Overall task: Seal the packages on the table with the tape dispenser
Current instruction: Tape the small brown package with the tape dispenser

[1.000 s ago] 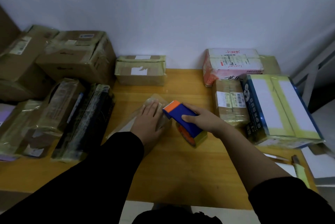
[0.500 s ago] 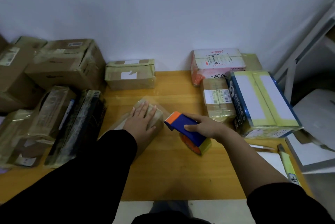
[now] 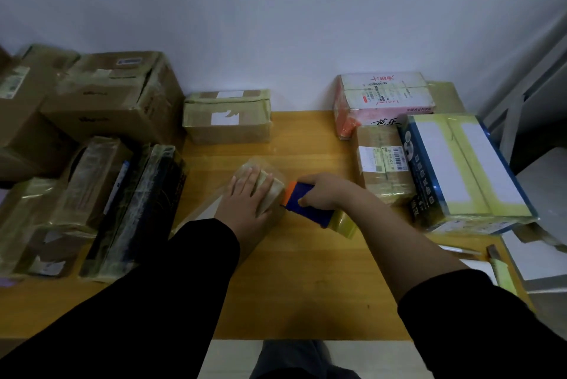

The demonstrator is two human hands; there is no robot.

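Tape dispenser (image 3: 307,206), orange end toward package (image 3: 275,190)

A white wall (image 3: 276,26) stood behind; a pen (image 3: 459,250) and a yellow cutter (image 3: 503,274) lay by white sheets (image 3: 540,256) at the right; a grey frame (image 3: 515,115) stood beyond.

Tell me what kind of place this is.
Likely a small parcel-packing desk in a home or office: taped brown cardboard boxes with shipping labels crowd a yellow wooden table against a plain white wall, and the right hand grips a blue-and-orange tape dispenser.
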